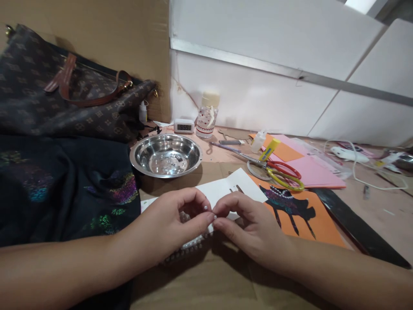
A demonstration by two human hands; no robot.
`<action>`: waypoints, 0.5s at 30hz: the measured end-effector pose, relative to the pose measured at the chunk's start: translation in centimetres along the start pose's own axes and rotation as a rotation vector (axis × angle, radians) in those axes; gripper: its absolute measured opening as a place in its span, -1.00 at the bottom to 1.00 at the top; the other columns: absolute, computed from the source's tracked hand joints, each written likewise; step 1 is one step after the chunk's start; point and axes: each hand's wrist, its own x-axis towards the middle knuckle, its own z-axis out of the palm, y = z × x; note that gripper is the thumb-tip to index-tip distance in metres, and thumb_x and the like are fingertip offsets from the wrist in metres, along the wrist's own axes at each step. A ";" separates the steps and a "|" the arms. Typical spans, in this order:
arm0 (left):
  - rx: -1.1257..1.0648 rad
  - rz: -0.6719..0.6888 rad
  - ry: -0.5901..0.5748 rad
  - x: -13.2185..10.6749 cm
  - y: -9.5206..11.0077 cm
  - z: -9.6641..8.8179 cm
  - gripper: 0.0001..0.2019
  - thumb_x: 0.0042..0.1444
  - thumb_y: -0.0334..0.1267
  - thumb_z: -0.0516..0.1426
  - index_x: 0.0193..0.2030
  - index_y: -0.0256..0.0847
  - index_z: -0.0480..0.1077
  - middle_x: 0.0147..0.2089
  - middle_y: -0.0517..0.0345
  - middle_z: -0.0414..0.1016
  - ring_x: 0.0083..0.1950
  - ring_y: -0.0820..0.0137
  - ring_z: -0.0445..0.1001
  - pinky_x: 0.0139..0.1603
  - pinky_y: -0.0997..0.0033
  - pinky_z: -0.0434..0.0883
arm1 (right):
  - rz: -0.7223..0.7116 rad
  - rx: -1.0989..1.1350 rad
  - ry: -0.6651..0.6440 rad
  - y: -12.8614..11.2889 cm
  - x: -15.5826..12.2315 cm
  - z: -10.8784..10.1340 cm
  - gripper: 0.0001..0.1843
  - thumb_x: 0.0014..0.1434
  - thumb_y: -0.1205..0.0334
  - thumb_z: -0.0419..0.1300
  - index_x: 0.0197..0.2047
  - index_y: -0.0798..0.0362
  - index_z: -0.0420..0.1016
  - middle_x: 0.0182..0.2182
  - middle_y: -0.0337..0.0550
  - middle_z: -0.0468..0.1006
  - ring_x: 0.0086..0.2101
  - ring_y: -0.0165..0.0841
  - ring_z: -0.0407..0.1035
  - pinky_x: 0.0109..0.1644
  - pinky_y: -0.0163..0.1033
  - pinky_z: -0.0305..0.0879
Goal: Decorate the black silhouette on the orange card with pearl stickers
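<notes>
My left hand (183, 215) is closed in a pinch, with small white pearl beads (205, 208) at its fingertips. Thumb and forefinger of my right hand (241, 219) pinch at the same spot, on a pearl bead (215, 217) between the two hands. More pearl beads (193, 245) hang in rows under my left hand, partly hidden by it. Beneath both hands lies a white sheet of paper (240, 183) with dark marks. To the right is an orange sheet (322, 219) bearing a black cut-out shape (287, 204) trimmed with pearls.
A steel bowl (137, 161) stands behind my left hand. Scissors (280, 172), a yellow glue stick (270, 149), small bottles and pink paper (318, 163) lie at the right. A jar (206, 118) and digital clock (183, 126) stand by the wall. Dark cloth (71, 189) and a handbag (74, 94) fill the left.
</notes>
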 end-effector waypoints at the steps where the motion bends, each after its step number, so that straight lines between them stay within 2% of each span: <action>1: 0.012 -0.003 -0.002 0.0 0.0 0.0 -0.90 0.20 -0.21 0.20 -0.28 -0.18 0.45 -0.37 0.28 0.51 -0.33 0.42 0.46 -0.36 0.52 0.34 | -0.011 -0.012 0.003 0.0 0.0 0.0 -0.97 0.27 0.26 0.24 -0.20 0.00 0.48 -0.41 -0.27 0.58 -0.41 -0.44 0.48 -0.32 -0.41 0.41; 10: 0.010 -0.014 -0.019 0.0 -0.2 0.1 -0.91 0.20 -0.23 0.17 -0.29 -0.18 0.43 -0.38 0.28 0.49 -0.35 0.43 0.43 -0.38 0.52 0.32 | -0.036 -0.087 0.029 0.1 -0.1 0.2 -0.95 0.24 0.32 0.22 -0.22 0.01 0.49 -0.42 -0.28 0.60 -0.42 -0.46 0.48 -0.32 -0.44 0.42; 15: -0.015 -0.002 -0.035 0.0 -0.4 0.2 -0.90 0.21 -0.21 0.17 -0.24 -0.17 0.43 -0.32 0.25 0.54 -0.29 0.40 0.48 -0.31 0.49 0.38 | -0.061 -0.096 0.059 0.0 -0.1 0.2 -0.99 0.26 0.28 0.22 -0.23 0.01 0.47 -0.42 -0.27 0.59 -0.43 -0.45 0.48 -0.36 -0.45 0.41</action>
